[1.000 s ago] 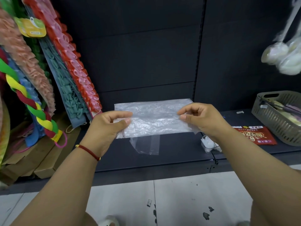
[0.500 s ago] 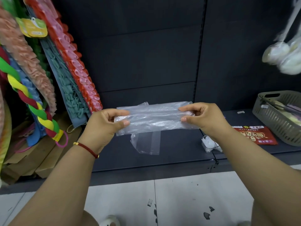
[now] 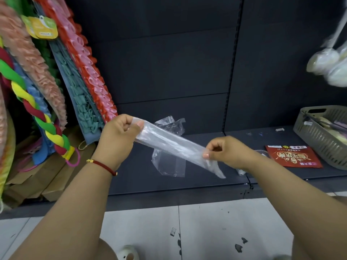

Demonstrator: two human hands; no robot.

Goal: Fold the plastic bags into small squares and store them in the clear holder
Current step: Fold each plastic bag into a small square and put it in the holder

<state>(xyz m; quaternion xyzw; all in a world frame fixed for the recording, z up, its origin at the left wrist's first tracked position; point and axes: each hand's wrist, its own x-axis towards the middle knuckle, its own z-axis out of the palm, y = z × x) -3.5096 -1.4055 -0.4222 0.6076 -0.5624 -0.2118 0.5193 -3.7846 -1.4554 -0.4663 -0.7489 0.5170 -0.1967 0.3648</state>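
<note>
A clear plastic bag, folded into a long narrow strip, stretches at a slant between my hands above the dark shelf. My left hand pinches its upper left end. My right hand pinches it near the lower right end, and a short tail hangs past my fingers. Behind the strip another clear plastic bag lies crumpled on the shelf. Part of a clear holder shows behind my right wrist, mostly hidden.
Colourful ruffled and braided goods lean at the left over cardboard. A red packet and a grey slatted basket sit at the right of the shelf. White wrapped items hang upper right. Tiled floor lies below.
The bag went from a wide sheet to a narrow folded strip. My left hand rose and my right hand dropped, tilting the strip down to the right.
</note>
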